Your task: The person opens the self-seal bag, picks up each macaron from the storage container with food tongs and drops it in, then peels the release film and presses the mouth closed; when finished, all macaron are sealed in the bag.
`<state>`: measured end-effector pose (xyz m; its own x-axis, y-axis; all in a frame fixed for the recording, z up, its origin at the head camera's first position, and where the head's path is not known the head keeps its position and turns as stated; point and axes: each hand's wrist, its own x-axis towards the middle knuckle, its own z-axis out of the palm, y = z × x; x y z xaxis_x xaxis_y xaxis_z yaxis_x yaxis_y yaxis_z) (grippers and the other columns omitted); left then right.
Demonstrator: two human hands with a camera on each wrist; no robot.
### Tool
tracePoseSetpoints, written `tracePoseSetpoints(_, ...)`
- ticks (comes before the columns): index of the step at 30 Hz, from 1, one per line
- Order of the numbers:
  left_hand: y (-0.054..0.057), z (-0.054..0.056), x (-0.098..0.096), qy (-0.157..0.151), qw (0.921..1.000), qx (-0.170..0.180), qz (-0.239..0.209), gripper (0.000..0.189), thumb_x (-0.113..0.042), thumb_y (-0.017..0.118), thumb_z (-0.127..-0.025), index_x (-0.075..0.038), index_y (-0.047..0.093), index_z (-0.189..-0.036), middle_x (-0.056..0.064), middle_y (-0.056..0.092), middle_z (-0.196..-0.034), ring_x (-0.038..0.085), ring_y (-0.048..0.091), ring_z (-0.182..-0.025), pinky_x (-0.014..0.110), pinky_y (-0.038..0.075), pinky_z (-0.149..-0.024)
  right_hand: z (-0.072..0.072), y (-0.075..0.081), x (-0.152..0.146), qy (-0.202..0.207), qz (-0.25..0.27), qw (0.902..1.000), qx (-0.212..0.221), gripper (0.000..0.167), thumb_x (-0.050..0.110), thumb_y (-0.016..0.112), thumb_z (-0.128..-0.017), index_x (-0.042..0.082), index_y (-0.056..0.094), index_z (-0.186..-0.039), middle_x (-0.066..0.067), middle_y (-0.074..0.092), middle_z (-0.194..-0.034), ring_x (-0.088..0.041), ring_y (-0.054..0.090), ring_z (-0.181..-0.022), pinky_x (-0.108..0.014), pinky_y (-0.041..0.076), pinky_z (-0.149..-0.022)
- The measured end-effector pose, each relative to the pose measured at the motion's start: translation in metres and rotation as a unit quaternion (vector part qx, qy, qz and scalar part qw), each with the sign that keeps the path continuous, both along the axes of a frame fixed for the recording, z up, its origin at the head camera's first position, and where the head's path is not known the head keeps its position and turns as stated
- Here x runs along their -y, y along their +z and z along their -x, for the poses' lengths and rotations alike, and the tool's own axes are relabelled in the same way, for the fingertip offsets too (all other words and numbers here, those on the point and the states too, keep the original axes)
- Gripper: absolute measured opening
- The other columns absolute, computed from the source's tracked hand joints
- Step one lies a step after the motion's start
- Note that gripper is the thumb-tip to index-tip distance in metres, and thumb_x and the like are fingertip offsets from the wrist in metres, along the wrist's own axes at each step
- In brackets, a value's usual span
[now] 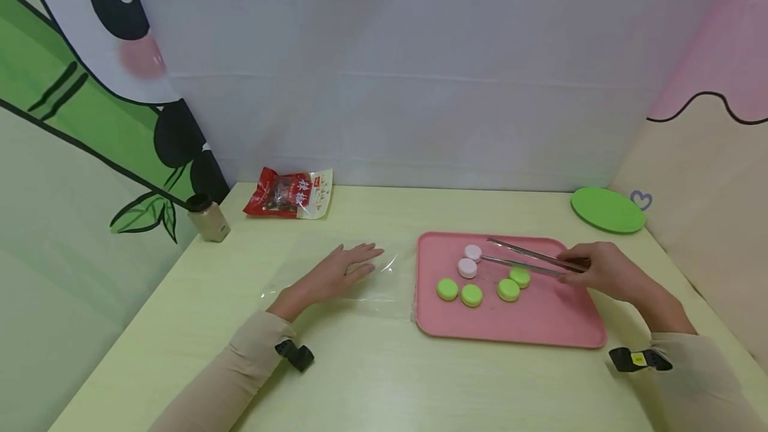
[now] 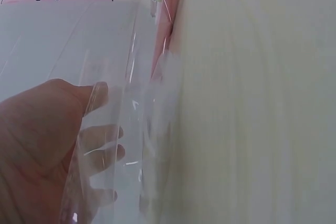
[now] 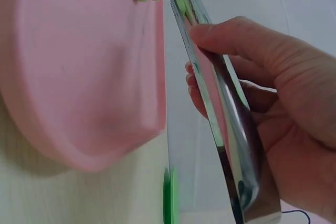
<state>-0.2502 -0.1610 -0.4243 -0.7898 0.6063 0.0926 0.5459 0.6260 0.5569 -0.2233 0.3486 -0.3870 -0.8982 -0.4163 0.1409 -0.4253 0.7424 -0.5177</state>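
My right hand [image 1: 615, 272] grips metal tongs [image 1: 540, 256] over the right part of a pink tray [image 1: 552, 319]. The tongs' arms are spread apart, with the lower tip close beside one of two pale pink macarons [image 1: 467, 268]. Several green macarons [image 1: 471, 295] lie nearer the tray's front. To the left, my left hand [image 1: 336, 272] has its fingers extended at a clear plastic bag [image 1: 384, 299]. In the left wrist view those fingers [image 2: 102, 158] show through the clear film [image 2: 131, 129], loosely spread. The bag reaches the tray's left edge.
A red and white snack packet [image 1: 289, 194] lies at the back left of the table, near a dark-capped jar [image 1: 208, 219]. At the back right is a round green plate [image 1: 608, 210]. A light cloth backdrop [image 1: 420, 85] rises behind the table.
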Motion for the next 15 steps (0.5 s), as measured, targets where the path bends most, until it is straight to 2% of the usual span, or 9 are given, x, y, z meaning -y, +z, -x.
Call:
tracePoseSetpoints(7,-0.001,0.000,0.000,0.001,1.0000,0.004,0.000,0.046,-0.031,0.050,-0.107,-0.012,0.050,-0.149,0.016,0.039,-0.156,0.032,0.030,-0.147,0.062,0.008,-0.118,0.003,-0.007,0.006,0.017,0.013,0.9996,0.016,0.030,0.009,0.084,-0.081,-0.004,0.073,-0.105,0.000,0.068,-0.088,-0.007,0.055,-0.073,-0.022,0.050,-0.062)
tracePoseSetpoints(15,0.001,0.000,0.000,0.003,1.0000,0.006,0.004,0.047,-0.032,0.050,-0.107,-0.013,0.049,-0.149,0.015,0.039,-0.156,0.032,0.030,-0.147,0.063,0.009,-0.118,0.007,-0.011,0.013,0.027,0.004,0.9996,-0.010,0.026,0.006,0.083,-0.081,-0.002,0.075,-0.104,-0.005,0.070,-0.095,-0.009,0.054,-0.075,-0.023,0.049,-0.061)
